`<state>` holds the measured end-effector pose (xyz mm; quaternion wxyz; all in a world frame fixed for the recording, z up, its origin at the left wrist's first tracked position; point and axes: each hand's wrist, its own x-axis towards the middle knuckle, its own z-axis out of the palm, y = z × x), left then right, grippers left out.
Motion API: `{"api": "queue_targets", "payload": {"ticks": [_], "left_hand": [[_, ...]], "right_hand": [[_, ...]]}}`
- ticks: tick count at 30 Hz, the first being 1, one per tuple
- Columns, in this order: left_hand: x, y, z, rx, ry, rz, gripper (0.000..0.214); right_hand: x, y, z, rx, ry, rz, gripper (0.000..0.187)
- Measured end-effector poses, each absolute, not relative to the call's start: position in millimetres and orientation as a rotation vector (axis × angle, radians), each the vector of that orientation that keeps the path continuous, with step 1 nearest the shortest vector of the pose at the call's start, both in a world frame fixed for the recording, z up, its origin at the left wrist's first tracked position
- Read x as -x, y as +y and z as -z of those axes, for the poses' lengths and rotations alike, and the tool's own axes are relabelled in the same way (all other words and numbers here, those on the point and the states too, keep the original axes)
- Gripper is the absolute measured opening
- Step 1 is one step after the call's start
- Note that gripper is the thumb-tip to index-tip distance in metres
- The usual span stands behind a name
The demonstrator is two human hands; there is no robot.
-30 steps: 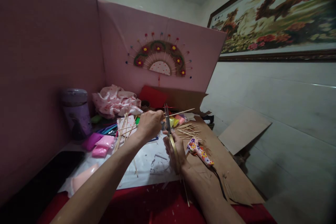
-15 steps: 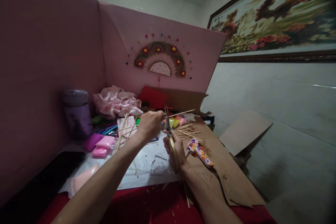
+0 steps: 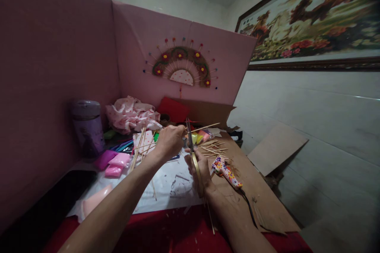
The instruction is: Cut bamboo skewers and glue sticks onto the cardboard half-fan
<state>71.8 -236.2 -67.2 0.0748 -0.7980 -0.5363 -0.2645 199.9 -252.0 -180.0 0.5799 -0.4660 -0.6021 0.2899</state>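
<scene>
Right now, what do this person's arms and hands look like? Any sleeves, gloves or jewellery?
The left hand and right hand wear no gloves. The left forearm and right forearm show no sleeve, watch or bracelet up to the picture's edge. The light is too dim to rule out a ring.

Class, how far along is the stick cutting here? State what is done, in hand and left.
Done: a pile of short sticks lies on the cardboard. In hand: the left hand holds one stick across the scissors in the right hand. Left: a bundle of long sticks lies beside the left hand, seemingly uncut.
</scene>
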Motion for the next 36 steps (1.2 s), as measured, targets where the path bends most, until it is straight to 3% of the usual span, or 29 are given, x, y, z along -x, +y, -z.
{"api": "queue_targets", "payload": {"ticks": [9, 13, 19, 23, 36], "left_hand": [[-61, -240, 54, 2.240, -1.674, 0.729, 0.027], [-45, -235, 44, 2.017, -1.815, 0.886, 0.029], [-34, -233, 38, 1.984, -1.861, 1.112, 0.030], [-33, -235, 36, 2.004, -1.845, 1.181, 0.028], [-40, -239, 35, 2.158, -1.784, 1.086, 0.028]], "right_hand": [[-200, -252, 171, 1.078, -1.538, -0.610, 0.044], [-204, -257, 168, 1.246, -1.649, -0.578, 0.046], [-211, -265, 156, 1.540, -2.025, -0.036, 0.034], [-218, -267, 150, 1.601, -2.286, 0.063, 0.024], [-201, -259, 170, 1.229, -2.430, 0.059, 0.049]]}}
